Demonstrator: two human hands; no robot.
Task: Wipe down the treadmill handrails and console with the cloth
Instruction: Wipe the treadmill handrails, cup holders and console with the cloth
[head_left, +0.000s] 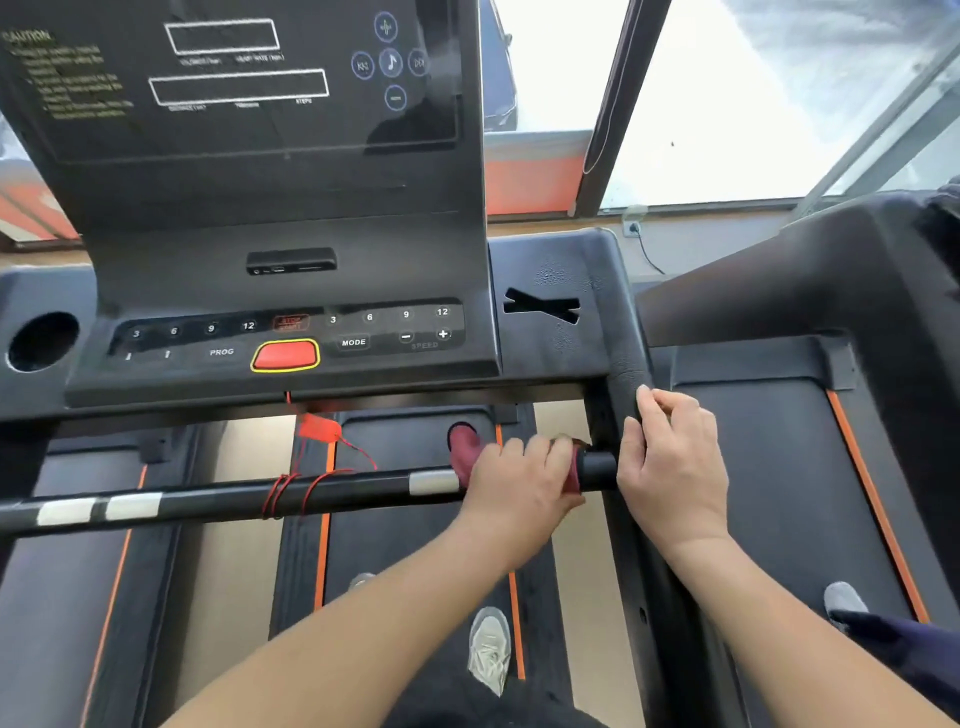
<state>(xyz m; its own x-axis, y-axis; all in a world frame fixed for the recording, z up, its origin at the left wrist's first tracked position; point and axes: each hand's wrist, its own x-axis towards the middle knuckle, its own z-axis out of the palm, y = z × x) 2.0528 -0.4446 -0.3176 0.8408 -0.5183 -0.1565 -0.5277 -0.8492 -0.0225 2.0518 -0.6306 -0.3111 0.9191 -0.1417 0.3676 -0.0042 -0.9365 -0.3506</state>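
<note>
A dark red cloth (464, 447) is wrapped around the right end of the black front handrail bar (234, 493), and my left hand (522, 480) is closed over it there. My right hand (670, 467) grips the right side handrail (626, 364) just beside the bar's end. Most of the cloth is hidden under my left hand; only its ends show. The grey console (291, 343), with a button strip and a red stop button (284, 355), stands above the bar. Its dark display panel (234, 104) rises at the top left.
A red safety clip (318, 428) hangs from the console, its cord wound round the bar. A cup holder hole (42, 340) sits at the console's left. A second treadmill (810, 291) stands close on the right. My shoe (488, 649) rests on the belt below.
</note>
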